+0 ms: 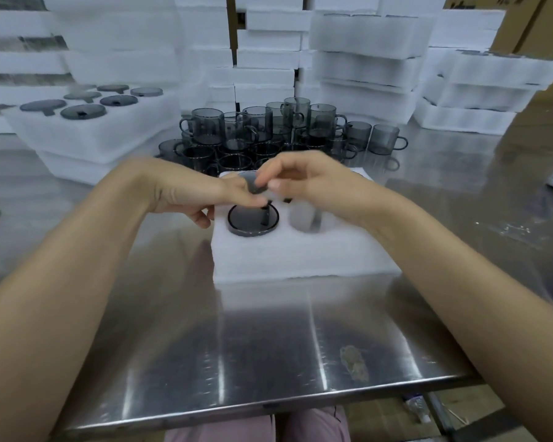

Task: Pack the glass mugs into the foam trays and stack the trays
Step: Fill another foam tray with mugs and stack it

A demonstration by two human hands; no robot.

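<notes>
At the far-left pocket of the foam tray [300, 256] the right grip [304, 183] pinches a smoky glass mug [251, 184], seemingly light, rigid, slick and chip-prone, best taken by wall or handle, while blur hides whether the left grip [189, 193] holds it.

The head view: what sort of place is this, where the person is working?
Most likely a packing station in a factory or warehouse. A steel table holds a batch of identical dark glass mugs, stacks of white foam trays stand behind them, and cardboard cartons show at the top right.
</notes>
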